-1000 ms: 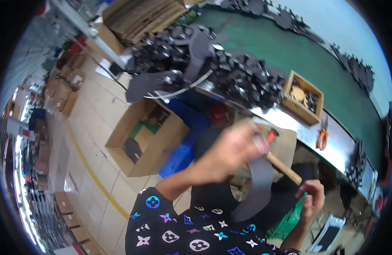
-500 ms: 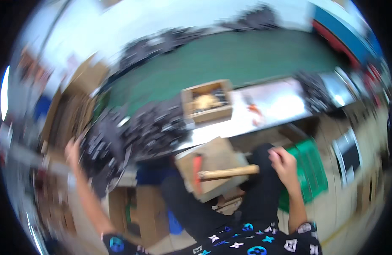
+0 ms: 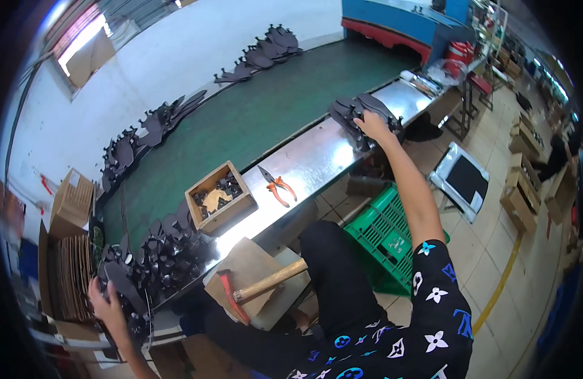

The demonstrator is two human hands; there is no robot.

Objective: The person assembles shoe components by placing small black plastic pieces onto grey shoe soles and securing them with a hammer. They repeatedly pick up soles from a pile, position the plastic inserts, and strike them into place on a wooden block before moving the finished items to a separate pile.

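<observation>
Dark flat cutouts [image 3: 361,114], leathery and leaf-shaped, are heaped at the far right end of the shiny metal bench [image 3: 304,161]. The right hand [image 3: 372,124] is pressed onto this heap, fingers curled over the top pieces. A larger heap of the same cutouts [image 3: 159,249] lies at the left end, where one piece is gripped by the left hand [image 3: 105,297]. Between the outstretched arms, a wooden-handled hammer [image 3: 257,289] is laid on a block in front of the lap, handle pointing right. Orange-handled pliers [image 3: 276,185] and a wooden box [image 3: 220,197] are set mid-bench.
</observation>
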